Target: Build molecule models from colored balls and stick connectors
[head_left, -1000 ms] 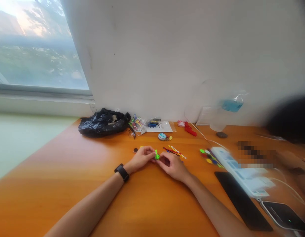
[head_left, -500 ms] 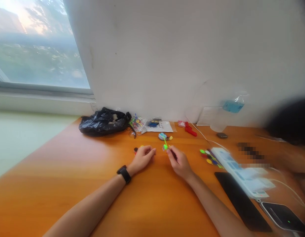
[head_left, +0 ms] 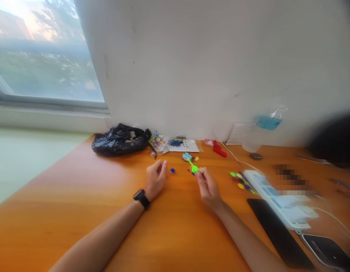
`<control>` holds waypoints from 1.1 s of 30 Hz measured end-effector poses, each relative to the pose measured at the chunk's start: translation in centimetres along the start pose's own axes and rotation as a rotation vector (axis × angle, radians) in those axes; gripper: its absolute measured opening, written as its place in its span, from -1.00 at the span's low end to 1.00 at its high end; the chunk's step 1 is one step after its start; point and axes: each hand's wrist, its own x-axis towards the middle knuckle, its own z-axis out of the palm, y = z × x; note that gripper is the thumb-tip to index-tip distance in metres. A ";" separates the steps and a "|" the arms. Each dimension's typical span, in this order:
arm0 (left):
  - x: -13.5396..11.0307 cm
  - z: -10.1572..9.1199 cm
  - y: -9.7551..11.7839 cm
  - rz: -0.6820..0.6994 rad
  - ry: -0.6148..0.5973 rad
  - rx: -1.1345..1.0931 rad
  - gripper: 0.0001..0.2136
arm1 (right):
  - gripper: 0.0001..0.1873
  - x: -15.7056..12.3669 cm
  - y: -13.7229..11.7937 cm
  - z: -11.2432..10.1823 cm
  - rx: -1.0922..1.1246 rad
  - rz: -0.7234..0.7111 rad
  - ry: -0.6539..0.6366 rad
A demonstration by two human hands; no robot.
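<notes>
My right hand (head_left: 210,189) pinches a bright green plastic piece (head_left: 195,169) by its round end, with a thin stem pointing up and left. My left hand (head_left: 156,180), with a black watch on the wrist, rests near the table with fingers curled and thumb up. What its fingers hold, if anything, is hidden. Just right of that hand lies a small round blue piece (head_left: 172,171). Small dark bits show on the table behind the green piece. A round tin-like object (head_left: 187,156) sits farther back, with a small yellow piece (head_left: 196,159) beside it.
Along the wall are a black plastic bag (head_left: 121,140), clear packets of small parts (head_left: 158,141) and a red tool (head_left: 220,150). To the right lie loose coloured discs (head_left: 241,186), a white power strip (head_left: 272,196) and a black slab (head_left: 278,232). Another person's dark head (head_left: 333,139) is at right.
My right hand has moved slightly right with the green piece, turning its round end into view. My left hand has shifted left, and the blue piece now shows beside it.
</notes>
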 end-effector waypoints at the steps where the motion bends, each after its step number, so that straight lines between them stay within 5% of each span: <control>1: 0.3 -0.1 -0.4 0.005 0.021 0.024 -0.56 | -0.71 0.0 -0.1 0.1 -0.030 -0.013 -0.096; 4: 1.2 -0.5 -1.3 0.066 0.080 0.144 -0.60 | -0.66 0.3 -0.2 0.5 -0.183 -0.040 -0.401; 6: 1.6 -0.6 -1.8 0.107 0.063 0.216 -0.68 | -0.63 0.6 0.1 0.5 -0.273 -0.023 -0.446; 12: 1.4 0.2 -3.0 0.130 -0.179 0.320 -0.87 | -0.64 1.4 1.0 -0.5 -0.301 0.067 -0.249; 17: 1.2 0.6 -3.1 0.132 -0.370 0.374 -0.87 | -0.82 0.9 1.2 0.6 -0.241 0.002 -0.322; 22: 1.0 0.7 -3.0 0.141 -0.342 0.390 -0.89 | -0.82 0.6 1.4 1.4 -0.213 -0.037 -0.351; 29: 0.7 0.7 -2.4 0.105 -0.266 0.433 -0.73 | -0.74 1.3 2.1 0.5 -0.245 0.014 -0.213; 33: 0.3 0.6 -1.2 0.217 -0.381 0.467 -0.55 | -0.70 1.8 3.4 -0.5 -0.286 0.112 -0.103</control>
